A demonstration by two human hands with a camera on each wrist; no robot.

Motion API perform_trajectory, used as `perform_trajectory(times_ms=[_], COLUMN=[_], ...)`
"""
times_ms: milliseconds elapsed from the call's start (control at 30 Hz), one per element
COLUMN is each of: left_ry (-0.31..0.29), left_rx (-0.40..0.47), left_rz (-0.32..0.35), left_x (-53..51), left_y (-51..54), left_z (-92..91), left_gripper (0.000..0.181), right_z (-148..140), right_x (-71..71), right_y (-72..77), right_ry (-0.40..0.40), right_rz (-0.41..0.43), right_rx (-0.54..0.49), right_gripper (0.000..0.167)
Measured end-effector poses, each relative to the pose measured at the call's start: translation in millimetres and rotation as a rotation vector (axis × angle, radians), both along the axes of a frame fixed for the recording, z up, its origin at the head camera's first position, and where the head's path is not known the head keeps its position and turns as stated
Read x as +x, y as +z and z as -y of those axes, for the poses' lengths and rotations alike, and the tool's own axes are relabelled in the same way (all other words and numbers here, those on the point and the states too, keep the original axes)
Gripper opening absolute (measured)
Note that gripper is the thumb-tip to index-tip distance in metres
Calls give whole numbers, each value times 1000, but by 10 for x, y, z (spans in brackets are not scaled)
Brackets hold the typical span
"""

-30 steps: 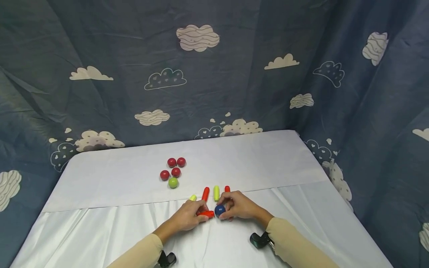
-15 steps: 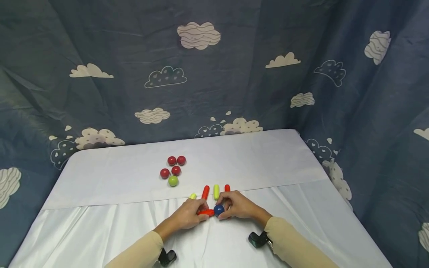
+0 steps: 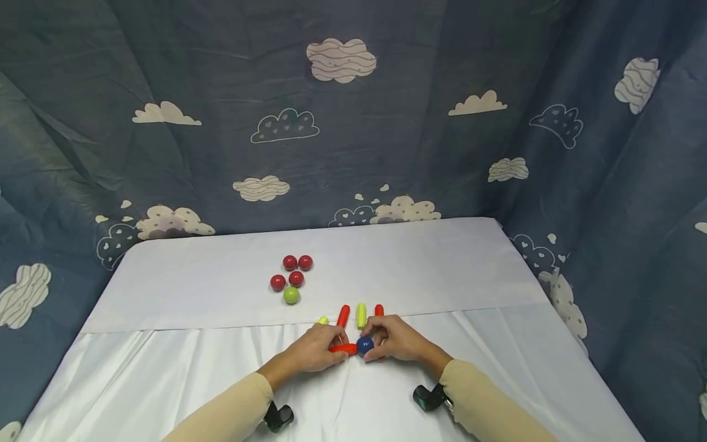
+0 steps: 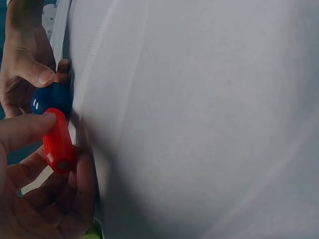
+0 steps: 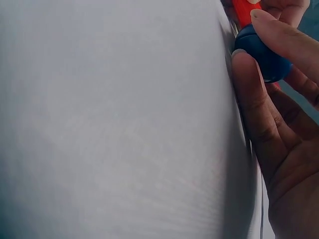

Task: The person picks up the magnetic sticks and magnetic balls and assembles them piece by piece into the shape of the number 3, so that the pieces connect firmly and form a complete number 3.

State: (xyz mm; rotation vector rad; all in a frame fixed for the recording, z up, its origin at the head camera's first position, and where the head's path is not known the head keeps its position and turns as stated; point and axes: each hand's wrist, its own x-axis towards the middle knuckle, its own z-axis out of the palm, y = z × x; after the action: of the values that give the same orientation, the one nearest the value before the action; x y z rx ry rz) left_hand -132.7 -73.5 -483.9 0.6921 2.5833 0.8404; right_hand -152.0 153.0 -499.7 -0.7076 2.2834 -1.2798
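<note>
Pointing inward | left hand (image 3: 315, 348) pinches red stick (image 3: 345, 349) | right hand (image 3: 401, 340), blue ball (image 3: 364, 346)

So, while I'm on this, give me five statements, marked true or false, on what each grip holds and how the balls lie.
1. The right grip holds the blue ball. True.
2. The left grip holds a red stick. True.
3. That red stick is well apart from the blue ball. False: its end meets the ball.
4. The green ball lies nearer the person than the red balls do. True.
5. There are six red balls. False: there are four.
</note>
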Motion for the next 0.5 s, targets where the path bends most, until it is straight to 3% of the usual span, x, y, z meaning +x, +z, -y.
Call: perform_trajectory(times_ms=[500], left_ry=[-17], left_rx=[-39], left_rz=[-32], left_x=[46], left_y=[79], left_z=[39], left_gripper=[20], right_z=[0], right_x=[-1], right_y=[7], right_ry=[-19], right_rz=[25], right_rx=[8], right_gripper=[33])
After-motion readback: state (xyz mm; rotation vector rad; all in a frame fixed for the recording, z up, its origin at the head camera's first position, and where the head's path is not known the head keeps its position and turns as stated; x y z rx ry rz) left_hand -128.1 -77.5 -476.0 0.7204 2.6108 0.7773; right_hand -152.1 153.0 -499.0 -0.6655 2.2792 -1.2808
